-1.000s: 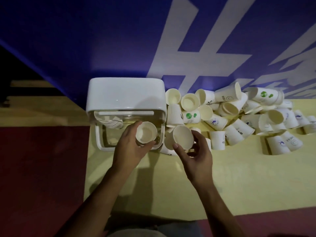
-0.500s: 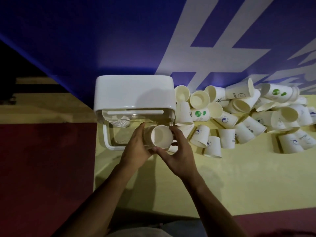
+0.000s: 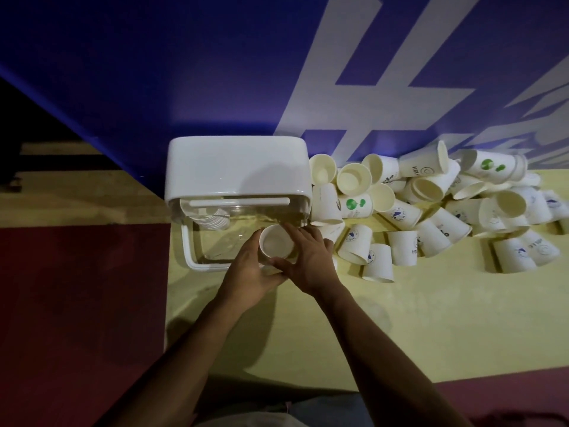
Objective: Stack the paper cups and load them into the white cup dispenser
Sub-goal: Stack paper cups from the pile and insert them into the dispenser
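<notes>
The white cup dispenser [image 3: 237, 167] stands at the table's back left, its clear front compartment holding a few stacked cups [image 3: 214, 221] at the left. Just in front of it I hold a small stack of paper cups [image 3: 276, 244], mouth up, between both hands. My left hand [image 3: 249, 272] wraps the stack from the left and below. My right hand [image 3: 311, 258] grips it from the right, fingers over the far rim. A heap of loose paper cups [image 3: 431, 204] lies to the right of the dispenser.
The yellow table [image 3: 385, 328] has a bare stretch in front of the heap. A blue wall with white lettering [image 3: 369, 87] rises directly behind the dispenser and cups. Dark red floor [image 3: 77, 318] lies to the left of the table.
A second ago each hand held its own cup. The right hand brought its cup leftward onto the left hand's cup, and both hands now close round the joined stack.
</notes>
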`<state>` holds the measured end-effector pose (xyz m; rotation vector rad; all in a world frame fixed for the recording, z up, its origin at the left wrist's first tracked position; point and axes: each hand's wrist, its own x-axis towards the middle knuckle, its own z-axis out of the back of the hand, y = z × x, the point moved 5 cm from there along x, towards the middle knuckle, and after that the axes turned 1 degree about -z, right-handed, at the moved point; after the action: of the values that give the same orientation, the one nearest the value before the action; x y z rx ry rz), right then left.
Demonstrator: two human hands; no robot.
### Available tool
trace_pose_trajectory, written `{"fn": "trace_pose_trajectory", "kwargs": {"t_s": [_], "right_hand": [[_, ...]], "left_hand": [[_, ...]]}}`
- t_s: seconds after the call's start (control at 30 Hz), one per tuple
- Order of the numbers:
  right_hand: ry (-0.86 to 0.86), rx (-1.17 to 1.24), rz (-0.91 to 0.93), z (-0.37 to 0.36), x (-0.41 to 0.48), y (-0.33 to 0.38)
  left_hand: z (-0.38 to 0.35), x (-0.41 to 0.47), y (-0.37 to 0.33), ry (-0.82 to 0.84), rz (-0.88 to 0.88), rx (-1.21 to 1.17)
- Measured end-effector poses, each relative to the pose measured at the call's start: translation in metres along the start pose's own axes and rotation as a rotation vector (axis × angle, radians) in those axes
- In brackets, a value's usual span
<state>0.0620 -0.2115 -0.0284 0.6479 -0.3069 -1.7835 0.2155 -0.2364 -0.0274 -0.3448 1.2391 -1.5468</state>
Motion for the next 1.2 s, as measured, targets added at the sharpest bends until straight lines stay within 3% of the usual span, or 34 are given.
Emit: {"fn": "trace_pose_trajectory", "kwargs": {"t_s": [0.2,0.27,0.37,0.5,0.67,0.73,0.93,1.2], "right_hand": [[0.022,0.000,0.024,0.006,-0.009,0.003],[-0.087,0.086,0.011,0.014,-0.025,-0.002],[-0.279,0.195,-0.062,0.026,-0.059,-0.031],[-0.312,0.380,-0.310,0.042,-0.106,-0.095],[-0.229,0.456,-0.413,0.073,-0.146,-0.161],[-0.226,0.493,-0.454,0.089,-0.163,-0.192],[-0.219,0.565,-0.519,0.132,-0.196,-0.276],[-0.253,0.586,-0.562,0.179,-0.173,-0.344]], "left_hand": [[0.003,-0.010,0.001,-0.035,0.026,0.074],[0.009,-0.023,-0.006,-0.144,0.001,0.168],[-0.004,-0.043,-0.036,-0.250,-0.187,0.302],[-0.070,-0.033,-0.090,-0.101,-0.223,0.292],[-0.158,0.011,-0.164,0.019,-0.420,0.443],[-0.190,0.038,-0.191,0.024,-0.408,0.461],[-0.230,0.134,-0.259,-0.167,-0.371,0.584],[-0.249,0.184,-0.277,-0.243,-0.237,0.736]]}}
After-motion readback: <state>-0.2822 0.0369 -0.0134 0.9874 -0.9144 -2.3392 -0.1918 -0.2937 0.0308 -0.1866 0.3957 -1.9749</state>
